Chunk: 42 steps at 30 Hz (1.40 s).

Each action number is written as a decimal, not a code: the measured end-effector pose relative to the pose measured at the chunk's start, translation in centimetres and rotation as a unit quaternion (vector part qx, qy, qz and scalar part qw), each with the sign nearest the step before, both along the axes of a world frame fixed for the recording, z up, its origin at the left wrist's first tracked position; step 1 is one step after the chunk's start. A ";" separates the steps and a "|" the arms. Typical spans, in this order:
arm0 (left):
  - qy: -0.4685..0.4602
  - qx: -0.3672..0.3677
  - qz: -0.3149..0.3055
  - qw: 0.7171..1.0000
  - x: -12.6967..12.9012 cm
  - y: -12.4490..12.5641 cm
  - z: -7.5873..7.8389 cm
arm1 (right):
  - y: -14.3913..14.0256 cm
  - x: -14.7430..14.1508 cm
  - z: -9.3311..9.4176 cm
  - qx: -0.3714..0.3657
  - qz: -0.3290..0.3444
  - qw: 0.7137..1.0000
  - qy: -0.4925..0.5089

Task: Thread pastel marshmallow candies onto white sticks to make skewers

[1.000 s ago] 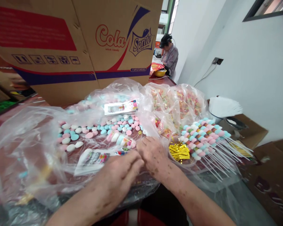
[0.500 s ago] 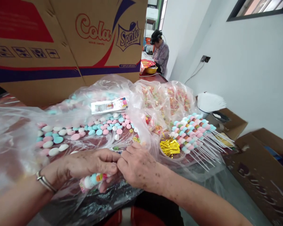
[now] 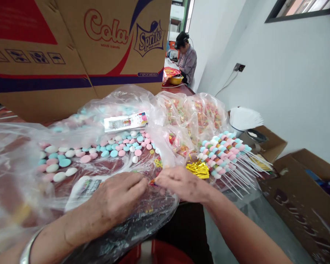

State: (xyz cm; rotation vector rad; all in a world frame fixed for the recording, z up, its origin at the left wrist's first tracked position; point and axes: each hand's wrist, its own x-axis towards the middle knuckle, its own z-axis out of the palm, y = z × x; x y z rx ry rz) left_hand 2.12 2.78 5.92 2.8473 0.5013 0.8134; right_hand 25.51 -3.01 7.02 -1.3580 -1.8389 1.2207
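Note:
My left hand [image 3: 121, 194] is palm down with fingers curled, over clear plastic sheeting [image 3: 143, 216]; whatever it grips is hidden beneath it. My right hand [image 3: 181, 183] faces it, fingertips pinched together. A small colourful bit [image 3: 153, 182] shows between the two hands, too little of it to name. Under my left forearm lies a white printed wrapper [image 3: 82, 190]. Beyond my hands are loose pink, blue and white candies [image 3: 114, 153] and several small gummy rings [image 3: 157, 162]. Gold twist ties [image 3: 198, 170] lie just past my right hand.
Candy skewers [image 3: 224, 150] are stacked at the right, white sticks outward. Printed wrappers [image 3: 125, 122] lie on a candy bag, beside bags of gummy rings [image 3: 192, 112]. A large carton [image 3: 104, 73] stands behind. Open boxes [image 3: 299, 194] sit at right. A person [image 3: 187, 60] works farther back.
The wrapped candy skewer that was in my left hand is out of sight. My hands have moved apart slightly, the left turning palm down, the right shifting rightward. The white wrapper is now more exposed.

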 end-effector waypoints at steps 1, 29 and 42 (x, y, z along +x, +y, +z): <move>-0.013 -0.066 0.024 0.997 0.0 0.1 0.1 | -0.4 1.1 -0.2 0.036 -0.053 0.997 -0.037; -0.270 -0.757 0.063 0.592 5.7 -2.0 -0.7 | -0.5 -1.9 -2.7 0.156 -0.216 0.963 0.049; -0.312 -0.721 0.116 0.608 4.7 -2.2 -0.6 | -0.7 -3.0 -2.9 0.137 -0.199 0.970 0.025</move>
